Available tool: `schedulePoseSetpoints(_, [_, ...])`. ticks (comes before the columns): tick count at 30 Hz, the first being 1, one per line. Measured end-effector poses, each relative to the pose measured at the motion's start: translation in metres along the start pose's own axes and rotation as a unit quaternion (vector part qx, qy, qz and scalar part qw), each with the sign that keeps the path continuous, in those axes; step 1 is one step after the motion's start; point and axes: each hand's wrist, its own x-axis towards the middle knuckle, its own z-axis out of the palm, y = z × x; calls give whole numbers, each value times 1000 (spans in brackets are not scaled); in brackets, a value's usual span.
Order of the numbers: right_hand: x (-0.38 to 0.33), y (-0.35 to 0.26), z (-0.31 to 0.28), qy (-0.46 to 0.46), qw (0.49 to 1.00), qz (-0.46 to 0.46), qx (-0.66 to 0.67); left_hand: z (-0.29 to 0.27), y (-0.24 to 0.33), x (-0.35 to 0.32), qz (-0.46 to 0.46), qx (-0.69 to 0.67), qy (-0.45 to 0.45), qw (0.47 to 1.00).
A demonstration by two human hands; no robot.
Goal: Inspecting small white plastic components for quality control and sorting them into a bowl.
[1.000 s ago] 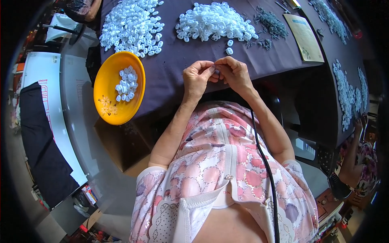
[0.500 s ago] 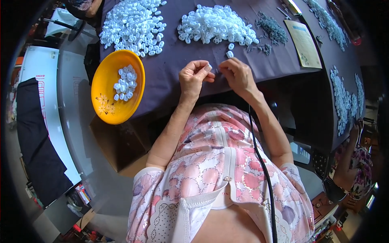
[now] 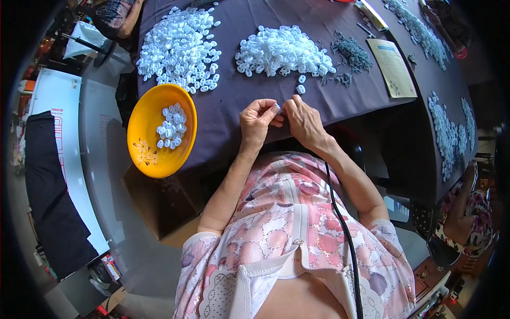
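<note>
Over the near edge of the purple-grey table my left hand (image 3: 256, 125) pinches a small white plastic piece (image 3: 277, 107) between thumb and forefinger. Close beside it, my right hand (image 3: 307, 123) is closed, its fingertips drawn together against that piece. Whatever they hold, if anything, is hidden. Two loose white pieces (image 3: 301, 84) lie just beyond my right hand. Behind them spreads a heap of white oval pieces with holes (image 3: 281, 50). A yellow bowl (image 3: 146, 114) left of my left hand contains several of the white pieces.
Another white heap (image 3: 178, 48) covers the table's far left. Right of the middle heap lie a pile of small grey parts (image 3: 351, 52) and a tan booklet (image 3: 393, 68). More white pieces (image 3: 446, 133) are at the right, near another person's arm (image 3: 459, 212). A black cable (image 3: 340, 204) hangs across my front.
My hands have come closer together, the right fingertips now meeting the white piece in the left. The whole view has shifted, so the table and bowl appear lower.
</note>
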Motion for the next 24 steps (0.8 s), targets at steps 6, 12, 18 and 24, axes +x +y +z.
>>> schedulePoseSetpoints(6, [5, 13, -3, 98, 977, 24, 190, 1, 0, 0, -6, 8, -1, 1000])
schedulePoseSetpoints(12, [3, 4, -12, 19, 887, 211, 411, 1, 1, 0, -1, 21, 5, 1000])
schedulePoseSetpoints(18, [3, 7, 1, 77, 849, 159, 498, 3, 3, -1, -4, 36, -5, 999])
schedulePoseSetpoints(24, [3, 4, 1, 81, 852, 145, 496, 4, 3, -1, -1, 35, -9, 999])
